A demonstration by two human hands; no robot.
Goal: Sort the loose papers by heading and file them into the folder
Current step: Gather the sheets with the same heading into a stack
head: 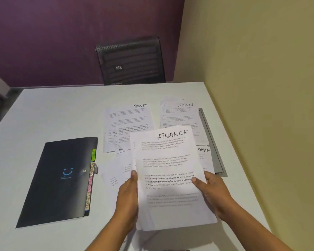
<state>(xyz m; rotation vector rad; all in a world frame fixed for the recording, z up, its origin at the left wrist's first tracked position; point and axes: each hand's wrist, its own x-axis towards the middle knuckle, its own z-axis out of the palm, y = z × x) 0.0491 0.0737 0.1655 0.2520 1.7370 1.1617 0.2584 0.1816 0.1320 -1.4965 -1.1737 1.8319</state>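
Observation:
I hold a small stack of papers above the table, its top sheet headed FINANCE. My left hand grips the stack's left edge and my right hand grips its right edge, thumbs on top. Behind it lie two piles headed SPORTS, one in the middle and one to the right. A sheet headed ADMIN peeks out at the right. More sheets lie partly hidden under the stack. A black expanding folder lies shut at the left, coloured tabs along its right edge.
A white table carries everything. A grey cable cover runs along its right side beside the yellow wall. A black mesh chair stands behind the far edge against the purple wall.

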